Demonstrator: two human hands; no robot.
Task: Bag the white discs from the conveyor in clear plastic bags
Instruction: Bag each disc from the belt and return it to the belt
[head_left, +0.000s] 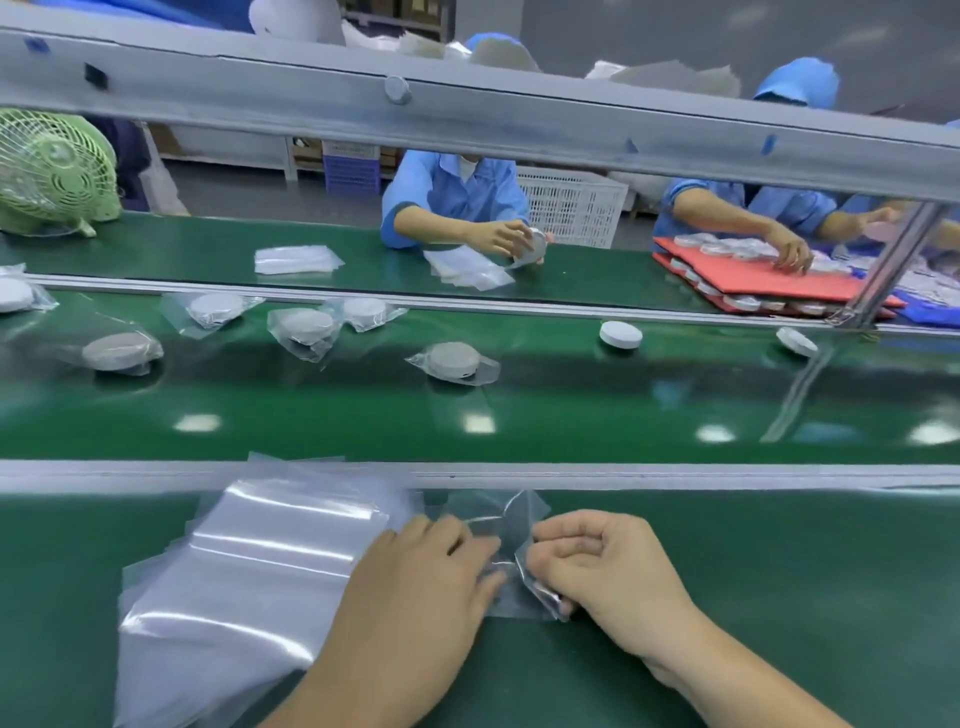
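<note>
Both grips meet at lower centre: left hand (421, 566) and right hand (608, 577) each pinch an edge of one thin, crumpled clear plastic bag (498, 519) on the dark green surface (779, 571). Across mid-frame runs the glossy green conveyor belt (571, 410); a fanned stack of clear plastic bags (260, 571) lies lower left. Slick film may cling shut, so bare discs could ride past. Two round, flat white discs (621, 334) (796, 341) lie unbagged at the belt's right, well apart from the hands.
</note>
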